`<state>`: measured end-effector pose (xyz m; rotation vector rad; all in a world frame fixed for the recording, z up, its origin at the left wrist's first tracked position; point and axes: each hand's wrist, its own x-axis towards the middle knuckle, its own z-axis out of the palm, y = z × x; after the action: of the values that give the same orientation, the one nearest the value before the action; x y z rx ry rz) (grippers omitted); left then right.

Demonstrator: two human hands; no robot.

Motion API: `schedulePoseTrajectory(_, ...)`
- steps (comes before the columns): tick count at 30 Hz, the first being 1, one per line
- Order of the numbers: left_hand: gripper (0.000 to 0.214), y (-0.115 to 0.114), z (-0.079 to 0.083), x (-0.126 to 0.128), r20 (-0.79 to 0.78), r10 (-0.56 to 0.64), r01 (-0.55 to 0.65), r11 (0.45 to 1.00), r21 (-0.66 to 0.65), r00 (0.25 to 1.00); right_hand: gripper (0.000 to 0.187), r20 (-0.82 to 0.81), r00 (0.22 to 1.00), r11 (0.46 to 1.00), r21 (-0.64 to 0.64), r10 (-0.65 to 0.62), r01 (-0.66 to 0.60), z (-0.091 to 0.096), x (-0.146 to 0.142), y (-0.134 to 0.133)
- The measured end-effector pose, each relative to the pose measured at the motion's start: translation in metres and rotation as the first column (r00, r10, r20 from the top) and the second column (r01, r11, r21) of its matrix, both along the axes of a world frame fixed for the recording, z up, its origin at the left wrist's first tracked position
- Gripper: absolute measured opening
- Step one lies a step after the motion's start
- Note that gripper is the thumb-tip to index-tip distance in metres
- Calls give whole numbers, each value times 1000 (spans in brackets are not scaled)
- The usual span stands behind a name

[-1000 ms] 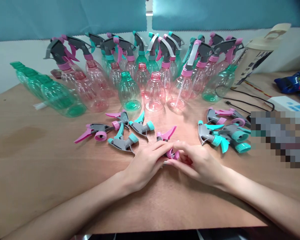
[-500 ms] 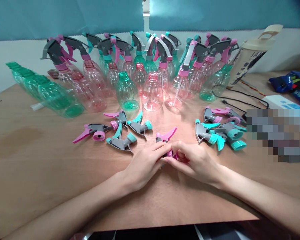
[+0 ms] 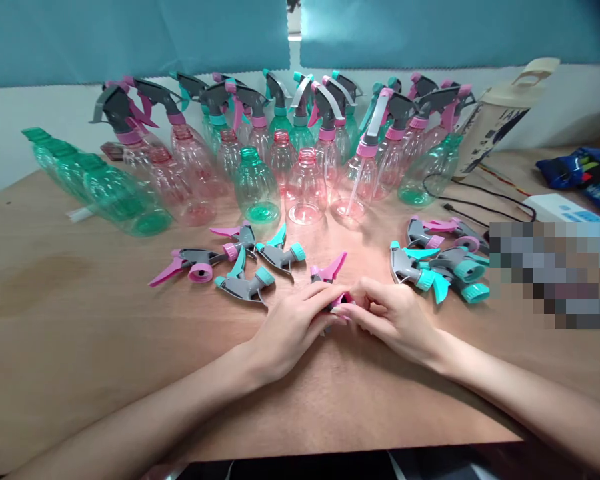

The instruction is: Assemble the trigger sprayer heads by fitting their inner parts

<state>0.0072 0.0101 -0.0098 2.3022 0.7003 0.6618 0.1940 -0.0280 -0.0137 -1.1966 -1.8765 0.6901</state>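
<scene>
Between my hands, just above the table's middle, is a grey and pink spray trigger head [image 3: 334,268], its pink lever pointing up and away. My left hand [image 3: 293,320] is closed around its grey body, which the fingers mostly hide. The fingertips of my right hand [image 3: 400,317] pinch the pink collar at its near right end. To the left lie several loose trigger heads, among them a teal one [image 3: 245,285] and a pink one [image 3: 187,261]. Another pile with a teal trigger head [image 3: 410,263] sits to the right of my hands.
Behind stand clear bottles, such as a green one [image 3: 257,190] and a pink one [image 3: 306,190], several with trigger heads on. Green bottles [image 3: 115,190] lean at the left. A cream tumbler [image 3: 497,120], a black cable [image 3: 500,190] and a blue packet [image 3: 580,173] are at the right.
My right fingers have shifted slightly on the pink collar, and its opening now faces more upward. The trigger head's lever has tilted a little left. The whole view has moved slightly.
</scene>
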Motion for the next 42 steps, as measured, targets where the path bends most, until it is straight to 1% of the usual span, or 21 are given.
schedulePoseTrajectory(2,28,2,0,-1,17,36,-36,999,-8,999,37,-6,999,999,1,-33,33,0,1,0)
schedulePoseTrajectory(4,31,4,0,-3,40,75,-74,997,-22,996,36,-13,998,997,-32,-68,67,-1,1,1)
schedulePoseTrajectory(6,33,5,0,-3,55,89,-87,996,-38,995,34,-40,995,988,-124,-95,90,-3,2,3)
schedulePoseTrajectory(9,34,5,0,-3,62,92,-89,995,-53,994,35,-101,985,955,-277,-139,107,-6,3,5)
schedulePoseTrajectory(12,34,4,0,-3,48,99,-96,993,-62,994,34,-167,967,925,-360,-193,123,-7,3,6)
schedulePoseTrajectory(14,34,4,0,-4,36,96,-94,994,-60,995,32,-235,947,905,-411,-222,110,-5,3,8)
schedulePoseTrajectory(16,35,4,0,-4,32,91,-89,995,-51,995,32,-321,916,871,-488,-241,58,-2,4,10)
schedulePoseTrajectory(18,36,4,0,-4,28,89,-88,995,-43,996,33,-409,875,821,-571,-258,-24,0,6,14)
schedulePoseTrajectory(20,35,4,0,-4,24,91,-90,995,-40,996,32,-482,832,772,-626,-273,-110,0,10,19)
schedulePoseTrajectory(21,35,4,0,-4,23,91,-90,995,-40,996,31,-513,813,752,-642,-276,-150,0,12,21)
schedulePoseTrajectory(24,35,4,0,-5,27,87,-87,996,-36,996,24,-583,756,714,-662,-297,-230,3,17,25)
schedulePoseTrajectory(27,36,5,0,-5,33,80,-79,996,-35,996,28,-623,714,664,-685,-320,-300,8,20,26)
schedulePoseTrajectory(29,37,4,0,-5,37,74,-73,997,-31,997,30,-652,692,636,-683,-310,-359,11,21,26)
schedulePoseTrajectory(31,37,4,0,-6,36,69,-68,997,-25,997,32,-676,674,629,-670,-298,-394,11,21,27)
schedulePoseTrajectory(32,38,4,0,-6,34,66,-66,998,-22,997,32,-677,671,630,-670,-303,-392,11,21,28)
schedulePoseTrajectory(35,40,4,-1,-6,28,65,-65,998,-16,997,26,-630,687,637,-705,-361,-312,9,21,29)
schedulePoseTrajectory(38,38,3,-1,-6,34,67,-67,998,-13,997,16,-563,734,643,-731,-380,-227,9,21,29)
schedulePoseTrajectory(40,37,2,0,-6,38,49,-49,999,-13,998,18,-517,781,672,-720,-351,-175,10,21,28)
schedulePoseTrajectory(42,38,2,1,-6,32,23,-23,1000,-10,999,24,-458,831,715,-690,-315,-110,12,22,26)
